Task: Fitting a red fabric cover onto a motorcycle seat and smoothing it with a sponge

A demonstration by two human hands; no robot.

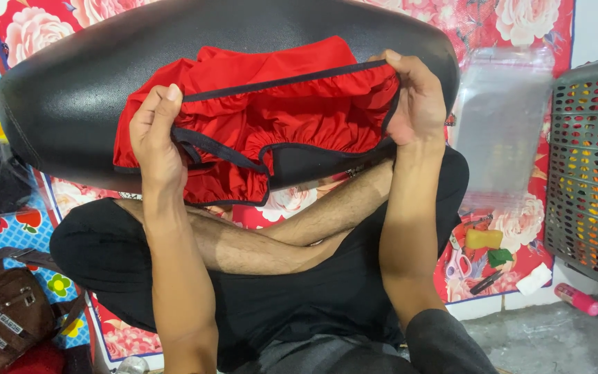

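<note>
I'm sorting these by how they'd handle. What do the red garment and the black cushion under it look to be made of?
The red garment, held by the left hand and right hand, looks like thin woven or knit fabric: matte, gathered in folds, edged with black trim. The black cushion looks like vinyl or leather: smooth, with a soft sheen and a stitched seam.

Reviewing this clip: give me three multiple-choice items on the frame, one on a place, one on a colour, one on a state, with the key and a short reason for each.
1. Where does the grey perforated basket stand?
A. at the right edge
B. at the left edge
C. on the black cushion

2. What colour is the garment?
A. blue with white trim
B. red with black trim
C. plain green

3. How do the hands hold the garment?
A. only the left hand grips it
B. neither touches it
C. left hand and right hand grip its opposite sides

Key: 1 A, it fills the right edge. 2 B, red cloth with dark edging. 3 C, the band is stretched between both hands over the black cushion.
</note>
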